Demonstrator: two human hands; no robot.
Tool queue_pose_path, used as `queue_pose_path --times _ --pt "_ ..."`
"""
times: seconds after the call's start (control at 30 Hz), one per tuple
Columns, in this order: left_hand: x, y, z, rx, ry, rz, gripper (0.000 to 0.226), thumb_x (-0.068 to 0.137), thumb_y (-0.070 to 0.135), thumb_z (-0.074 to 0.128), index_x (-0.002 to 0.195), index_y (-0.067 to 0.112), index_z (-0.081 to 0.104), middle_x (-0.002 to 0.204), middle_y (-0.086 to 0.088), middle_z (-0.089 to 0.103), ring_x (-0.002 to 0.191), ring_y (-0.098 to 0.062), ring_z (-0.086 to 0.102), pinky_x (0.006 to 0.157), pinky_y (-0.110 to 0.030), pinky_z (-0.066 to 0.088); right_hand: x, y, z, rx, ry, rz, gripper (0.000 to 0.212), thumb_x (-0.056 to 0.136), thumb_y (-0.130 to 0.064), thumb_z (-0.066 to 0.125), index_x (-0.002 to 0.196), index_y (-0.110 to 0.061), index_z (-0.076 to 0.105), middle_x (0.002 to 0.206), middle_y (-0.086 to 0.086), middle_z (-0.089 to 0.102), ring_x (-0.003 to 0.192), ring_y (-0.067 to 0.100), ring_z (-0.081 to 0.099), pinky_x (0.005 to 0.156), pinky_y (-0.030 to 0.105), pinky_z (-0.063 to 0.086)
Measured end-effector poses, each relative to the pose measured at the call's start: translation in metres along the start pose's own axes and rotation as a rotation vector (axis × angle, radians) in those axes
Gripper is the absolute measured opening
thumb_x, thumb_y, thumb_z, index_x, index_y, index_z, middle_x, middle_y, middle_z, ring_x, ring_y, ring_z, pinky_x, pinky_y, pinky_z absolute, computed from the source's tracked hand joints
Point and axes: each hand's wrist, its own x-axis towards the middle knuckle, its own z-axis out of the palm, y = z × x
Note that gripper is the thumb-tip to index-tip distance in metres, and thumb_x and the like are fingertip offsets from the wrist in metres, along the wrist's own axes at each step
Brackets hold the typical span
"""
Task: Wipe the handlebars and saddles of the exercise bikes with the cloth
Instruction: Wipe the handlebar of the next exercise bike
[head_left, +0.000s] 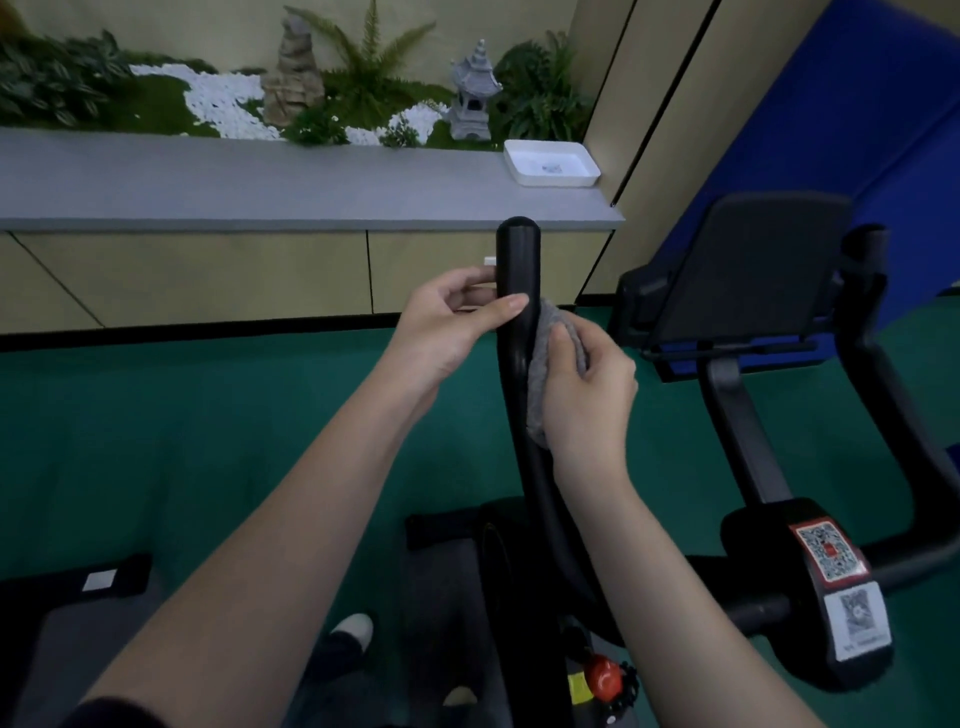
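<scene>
A black handlebar arm (517, 260) of an exercise bike rises upright in the middle of the view. My left hand (452, 322) holds it from the left, thumb laid across its front and fingers curled behind. My right hand (584, 384) grips a grey cloth (550, 338) and presses it against the right side of the bar, just below the left hand. The other handlebar arm (893, 415) curves up at the right. No saddle is in view.
The bike's black console (753, 270) stands right of the bar, above a stem with QR stickers (828, 551). A red knob (602, 675) sits low on the frame. Behind runs a grey counter (260, 182) with a white tray (550, 163) and plants. Green floor lies below.
</scene>
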Motion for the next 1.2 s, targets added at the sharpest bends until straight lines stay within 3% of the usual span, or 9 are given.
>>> queue_pose_path --times 0.1,0.3,0.37,0.47,0.6,0.7,0.87,0.97,1.2 --pt "0.002 -0.001 -0.003 -0.010 -0.039 0.003 0.029 0.080 0.016 0.075 0.106 0.021 0.064 0.089 0.005 0.068 0.076 0.004 0.062 0.065 -0.006 0.044 0.012 -0.006 0.011 0.010 0.025 0.055 0.021 0.096 -0.013 0.048 0.100 -0.012 0.069 0.086 -0.001 0.070 0.086 0.016 0.066 0.084 0.035 0.053" --pt "0.017 0.003 -0.020 0.072 -0.183 0.058 0.042 0.087 0.027 0.068 0.126 0.022 0.055 0.112 0.008 0.064 0.081 0.000 0.066 0.074 -0.014 0.047 0.034 -0.017 0.017 -0.051 -0.086 0.223 0.027 0.092 -0.026 0.044 0.095 -0.011 0.065 0.092 0.018 0.069 0.092 0.037 0.064 0.087 0.052 0.051" --pt "0.021 0.002 -0.027 0.341 -0.154 0.281 0.050 0.091 0.033 0.062 0.137 0.022 0.045 0.127 0.007 0.052 0.102 -0.003 0.059 0.088 -0.018 0.044 0.030 -0.018 0.014 -0.110 -0.113 0.239 0.025 0.097 -0.025 0.045 0.095 -0.012 0.065 0.092 0.019 0.069 0.092 0.038 0.064 0.087 0.053 0.051" --pt "0.025 0.002 -0.036 0.766 -0.086 0.858 0.046 0.095 0.031 0.056 0.137 0.016 0.047 0.136 -0.002 0.047 0.126 -0.015 0.043 0.103 -0.033 0.034 0.019 -0.016 0.007 -0.246 -0.127 0.242 0.023 0.099 -0.023 0.046 0.092 -0.009 0.063 0.089 0.018 0.068 0.090 0.035 0.063 0.082 0.045 0.049" --pt "0.037 0.003 -0.031 0.892 -0.328 1.293 0.025 0.096 0.027 0.055 0.112 0.015 0.069 0.117 0.003 0.066 0.127 -0.019 0.049 0.105 -0.037 0.026 0.003 -0.021 -0.004 -0.425 -0.111 0.265 0.020 0.097 -0.024 0.051 0.084 -0.014 0.063 0.076 0.003 0.065 0.078 0.017 0.057 0.063 0.026 0.039" --pt "0.046 0.002 -0.026 0.861 -0.500 1.329 0.020 0.094 0.026 0.059 0.099 0.013 0.074 0.100 0.003 0.070 0.119 -0.020 0.057 0.112 -0.041 0.022 -0.019 -0.023 -0.017 -0.503 -0.023 0.258 0.012 0.091 -0.025 0.058 0.080 -0.022 0.060 0.066 -0.011 0.060 0.067 0.007 0.054 0.058 0.012 0.037" --pt "0.055 0.003 -0.024 0.857 -0.546 1.327 0.017 0.091 0.026 0.062 0.089 0.015 0.074 0.091 0.004 0.068 0.108 -0.019 0.059 0.112 -0.038 0.016 -0.041 -0.027 0.003 -0.391 0.239 0.099 0.005 0.084 -0.020 0.069 0.080 -0.023 0.069 0.073 -0.012 0.066 0.073 -0.001 0.060 0.068 0.013 0.044" --pt "0.053 0.003 -0.023 0.854 -0.539 1.310 0.017 0.090 0.025 0.061 0.085 0.015 0.074 0.088 0.005 0.067 0.104 -0.019 0.058 0.112 -0.035 0.015 -0.051 -0.024 0.009 -0.427 0.258 -0.002 0.003 0.083 -0.015 0.072 0.086 -0.015 0.072 0.087 -0.008 0.067 0.084 -0.001 0.060 0.075 0.005 0.040" --pt "0.050 0.003 -0.022 0.897 -0.523 1.290 0.017 0.090 0.025 0.062 0.082 0.019 0.074 0.087 0.007 0.066 0.103 -0.018 0.058 0.112 -0.035 0.013 -0.063 -0.017 0.003 -0.448 0.254 -0.121 0.008 0.081 -0.007 0.074 0.089 -0.008 0.075 0.094 0.000 0.068 0.091 0.012 0.064 0.083 0.015 0.046"
